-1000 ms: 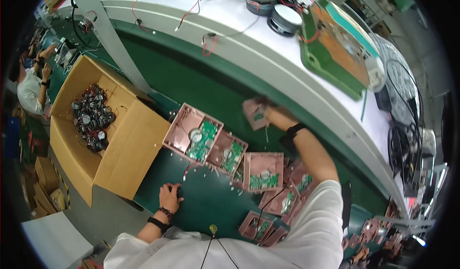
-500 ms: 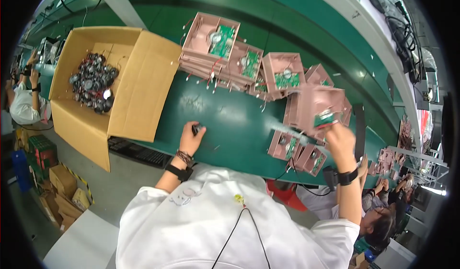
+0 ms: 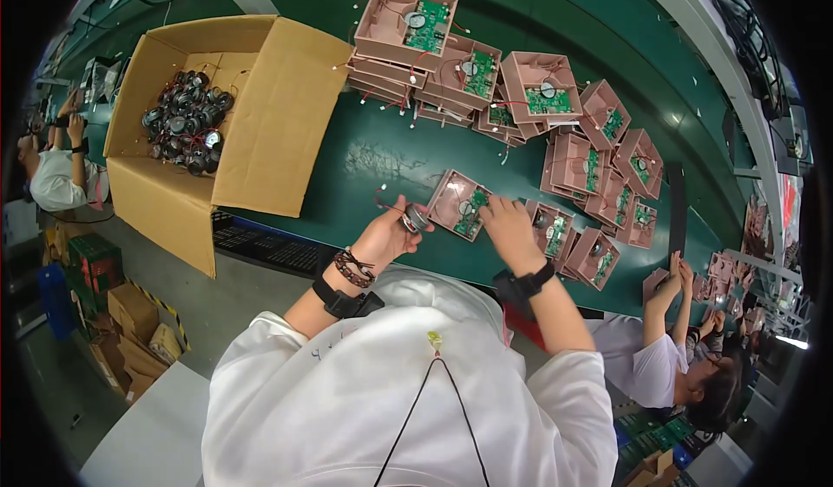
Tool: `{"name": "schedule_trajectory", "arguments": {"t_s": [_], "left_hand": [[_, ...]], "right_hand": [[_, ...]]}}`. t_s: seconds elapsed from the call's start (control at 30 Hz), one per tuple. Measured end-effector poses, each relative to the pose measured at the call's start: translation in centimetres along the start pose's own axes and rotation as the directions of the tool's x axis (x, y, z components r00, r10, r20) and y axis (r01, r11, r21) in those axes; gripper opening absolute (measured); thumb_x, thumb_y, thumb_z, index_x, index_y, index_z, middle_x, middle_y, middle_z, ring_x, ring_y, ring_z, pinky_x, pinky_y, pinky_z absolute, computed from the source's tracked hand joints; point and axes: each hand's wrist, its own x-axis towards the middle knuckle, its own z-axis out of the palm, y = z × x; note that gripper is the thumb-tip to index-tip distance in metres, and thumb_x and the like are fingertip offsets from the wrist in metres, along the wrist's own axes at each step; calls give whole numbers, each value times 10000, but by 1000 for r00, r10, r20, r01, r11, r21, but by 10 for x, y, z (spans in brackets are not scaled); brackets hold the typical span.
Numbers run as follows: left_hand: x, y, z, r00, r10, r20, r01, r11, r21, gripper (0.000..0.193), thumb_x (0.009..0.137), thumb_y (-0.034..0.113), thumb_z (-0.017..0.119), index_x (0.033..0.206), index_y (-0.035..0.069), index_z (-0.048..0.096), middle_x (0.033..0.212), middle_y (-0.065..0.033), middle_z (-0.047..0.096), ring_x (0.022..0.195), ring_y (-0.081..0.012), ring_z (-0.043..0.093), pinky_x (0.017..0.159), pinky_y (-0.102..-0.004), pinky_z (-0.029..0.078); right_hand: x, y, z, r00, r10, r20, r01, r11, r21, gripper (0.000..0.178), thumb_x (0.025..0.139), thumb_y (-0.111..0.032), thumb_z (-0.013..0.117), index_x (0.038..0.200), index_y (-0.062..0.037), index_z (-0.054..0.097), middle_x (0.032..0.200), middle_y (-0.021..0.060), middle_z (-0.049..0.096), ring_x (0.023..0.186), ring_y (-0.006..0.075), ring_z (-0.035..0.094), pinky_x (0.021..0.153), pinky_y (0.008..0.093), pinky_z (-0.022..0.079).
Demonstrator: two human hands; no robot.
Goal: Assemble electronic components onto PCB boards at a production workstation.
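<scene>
The speaker was just beside the left edge of the pink case, pinched in your part-curled left hand, so keeping its loose red wire off the rim made sense. Your right hand had bent fingers at the case's other end; couldn't tell if they gripped, but steadying the wall, not the green board, seemed safest. The carton sat off left.

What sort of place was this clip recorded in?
Most likely a factory's electronics assembly area: stacked pink housings with green circuit boards inside, a cardboard box of small round speakers with wires, and a co-worker at the long green workbench.
</scene>
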Motion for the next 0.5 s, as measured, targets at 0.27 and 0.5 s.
{"name": "schedule_trajectory", "arguments": {"t_s": [0.27,0.5], "left_hand": [[4,-22,13,993,-108,50,94,969,227,497,936,509,267,1094,97,497,921,-24,585,680,-78,473,601,-216,365],[21,-42,2,964,-248,92,191,894,405,558,922,553,232,1031,86,517,819,1,550,630,-69,454,557,-208,360]], "right_hand": [[2,-73,-53,965,261,-17,-96,411,907,490,732,-101,669,1181,-49,480,1107,109,494,868,222,536,708,309,449],[-21,-62,-50,969,231,89,-151,268,951,517,708,-73,689,1178,-57,474,1104,95,477,817,193,513,671,276,434]]}}
